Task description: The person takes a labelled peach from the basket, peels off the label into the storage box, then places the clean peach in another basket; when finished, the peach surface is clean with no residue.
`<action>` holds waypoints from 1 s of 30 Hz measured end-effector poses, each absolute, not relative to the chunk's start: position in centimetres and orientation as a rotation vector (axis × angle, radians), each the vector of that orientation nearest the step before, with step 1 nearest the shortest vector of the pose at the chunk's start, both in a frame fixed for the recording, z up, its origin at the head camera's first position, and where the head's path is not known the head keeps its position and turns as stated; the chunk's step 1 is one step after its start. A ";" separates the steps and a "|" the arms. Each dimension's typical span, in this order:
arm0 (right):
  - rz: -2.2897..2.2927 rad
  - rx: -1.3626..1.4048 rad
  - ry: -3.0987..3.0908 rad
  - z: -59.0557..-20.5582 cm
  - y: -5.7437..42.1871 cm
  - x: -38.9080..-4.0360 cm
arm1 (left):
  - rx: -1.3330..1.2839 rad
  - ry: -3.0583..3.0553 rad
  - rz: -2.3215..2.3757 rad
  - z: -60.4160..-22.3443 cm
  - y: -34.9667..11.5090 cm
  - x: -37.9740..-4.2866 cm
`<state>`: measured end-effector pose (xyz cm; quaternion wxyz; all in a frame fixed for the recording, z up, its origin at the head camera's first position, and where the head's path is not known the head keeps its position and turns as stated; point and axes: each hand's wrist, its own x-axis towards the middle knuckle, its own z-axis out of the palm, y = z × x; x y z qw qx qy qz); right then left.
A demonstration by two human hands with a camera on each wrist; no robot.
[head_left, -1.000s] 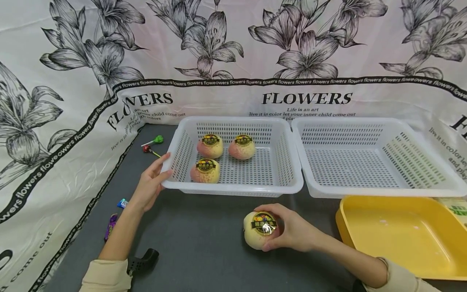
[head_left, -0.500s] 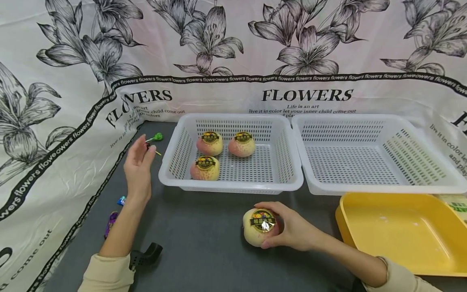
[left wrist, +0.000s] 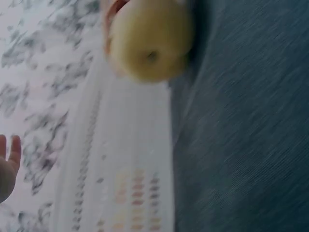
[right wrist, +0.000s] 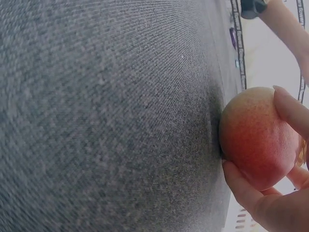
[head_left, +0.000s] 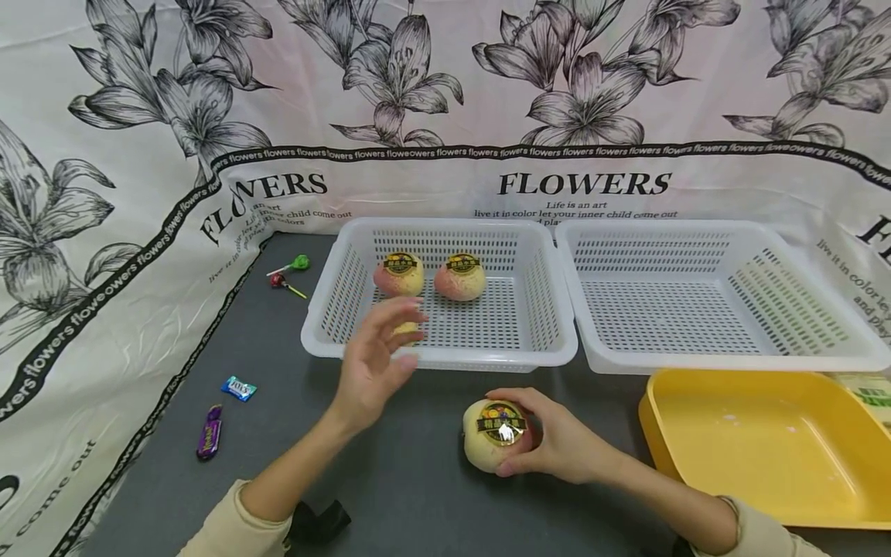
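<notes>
Head: R hand [head_left: 560, 437] grips the peach [head_left: 496, 439], thumb on the near side, fingers on the far side; fruit's at L end of the grip, prob. resting on the grey table [head_left: 418, 480]. L hand [head_left: 370, 363] holds nothing, fingers loosely bent, beyond & L of the grip (it mostly hides a third peach [head_left: 407, 328] in the left basket [head_left: 501, 357]). Two other peaches [head_left: 460, 278] sit farther beyond; yellow tray [head_left: 766, 449] is R of grip. Step in hand looks like steadying the peach; next move prob. calls for a snug, gentle hold & keeping L hand clear.

L wrist: blurry; peach near top, R-hand fingers just behind it; L fingers well apart from it.

R wrist: digits on opp. sides of peach; its base appears to touch the table.
</notes>
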<state>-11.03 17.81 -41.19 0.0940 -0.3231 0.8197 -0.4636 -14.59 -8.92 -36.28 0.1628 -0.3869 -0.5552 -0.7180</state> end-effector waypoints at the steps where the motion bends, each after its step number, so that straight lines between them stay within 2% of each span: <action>1: -1.373 -0.961 2.433 -41.2 17.8 -11.0 | -1.138 -1.636 -2.060 -36.8 -8.4 -14.3; 7: -1.370 -0.969 2.432 -41.3 17.8 -11.1 | -1.240 -2.005 -2.062 -39.2 -6.4 -12.9; 15: -1.364 -0.954 2.431 -41.3 17.9 -11.0 | -1.121 -2.607 -1.909 -40.9 -5.4 -12.1; 23: -1.444 -0.919 2.346 -41.2 18.0 -11.0 | -1.015 -2.689 -2.002 -42.0 -5.2 -12.2; 30: -1.451 -0.710 2.337 -39.6 19.5 -11.4 | -0.953 -2.705 -2.044 -42.2 -5.2 -12.2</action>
